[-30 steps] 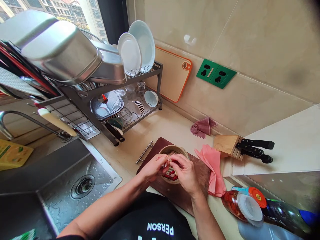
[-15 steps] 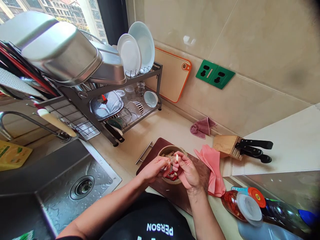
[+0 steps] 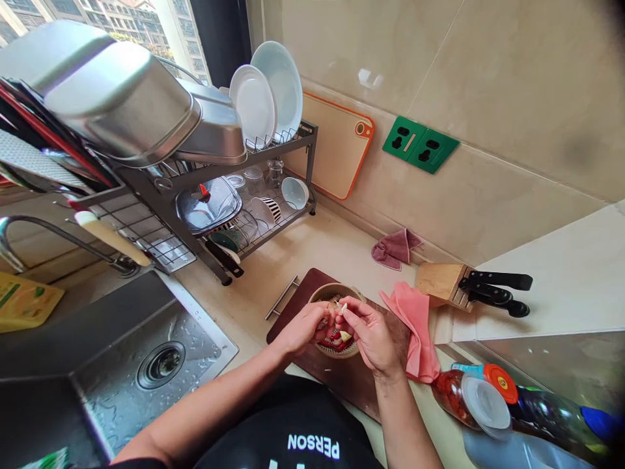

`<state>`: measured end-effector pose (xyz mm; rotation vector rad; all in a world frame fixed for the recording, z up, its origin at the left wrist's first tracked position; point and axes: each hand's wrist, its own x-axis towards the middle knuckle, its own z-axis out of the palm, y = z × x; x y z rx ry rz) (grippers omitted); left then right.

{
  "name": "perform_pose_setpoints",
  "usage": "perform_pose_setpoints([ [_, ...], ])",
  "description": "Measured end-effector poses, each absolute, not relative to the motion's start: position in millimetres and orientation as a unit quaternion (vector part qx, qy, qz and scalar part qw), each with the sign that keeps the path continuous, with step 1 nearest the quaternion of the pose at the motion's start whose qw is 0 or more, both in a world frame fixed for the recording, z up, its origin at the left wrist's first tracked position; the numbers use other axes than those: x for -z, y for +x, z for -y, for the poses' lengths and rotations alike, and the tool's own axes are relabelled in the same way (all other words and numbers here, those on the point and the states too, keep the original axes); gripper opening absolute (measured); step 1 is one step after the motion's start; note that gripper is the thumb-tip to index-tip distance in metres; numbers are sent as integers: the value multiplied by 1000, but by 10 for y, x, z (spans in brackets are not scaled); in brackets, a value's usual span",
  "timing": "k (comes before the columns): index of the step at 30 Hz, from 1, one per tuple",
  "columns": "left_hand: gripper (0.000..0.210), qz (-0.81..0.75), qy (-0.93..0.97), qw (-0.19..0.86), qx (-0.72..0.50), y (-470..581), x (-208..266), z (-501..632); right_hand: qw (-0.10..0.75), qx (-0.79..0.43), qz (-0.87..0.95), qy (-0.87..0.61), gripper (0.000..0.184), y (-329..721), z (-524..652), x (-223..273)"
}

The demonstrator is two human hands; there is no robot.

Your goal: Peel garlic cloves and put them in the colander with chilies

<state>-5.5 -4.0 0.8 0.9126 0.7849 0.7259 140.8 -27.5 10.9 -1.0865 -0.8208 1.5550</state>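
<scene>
From where I stand, the person's two forearms (image 3: 219, 394) come from the near side, and their hands meet above the basket (image 3: 339, 355). The left hand (image 3: 303, 330) is over the left part of the basket, its back turned up and its fingers curled inward. It is nearly closed; whether something is inside, I cannot tell. The right hand (image 3: 372, 335) is over the right part of the basket, with the fingers bent toward the left hand. Its thumb and forefinger make a narrow pinch on a small white clove (image 3: 344, 309), which is in the air over the basket. Inside the basket I see red pieces (image 3: 334, 343) and one pale piece (image 3: 345, 336). Under the basket lies a brown board (image 3: 336, 383). To the right of the basket are pink gloves (image 3: 415, 339), then a knife block (image 3: 441, 284). Behind the basket is a cloth (image 3: 395, 249), and farther, to its left, a rack (image 3: 278, 151).
</scene>
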Motion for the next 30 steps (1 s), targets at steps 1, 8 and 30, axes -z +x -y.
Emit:
perform_pose_setpoints([
  [1,28,-363,436,753,-334,-53,-16,46,503,-630,368,-463,23,1402,285,-108],
  [8,42,-386,589,632,-325,-71,41,52,468,-515,493,-523,24,1411,335,-106],
  [30,29,-344,441,741,-371,-70,49,44,508,-732,245,-383,28,1447,298,-150],
])
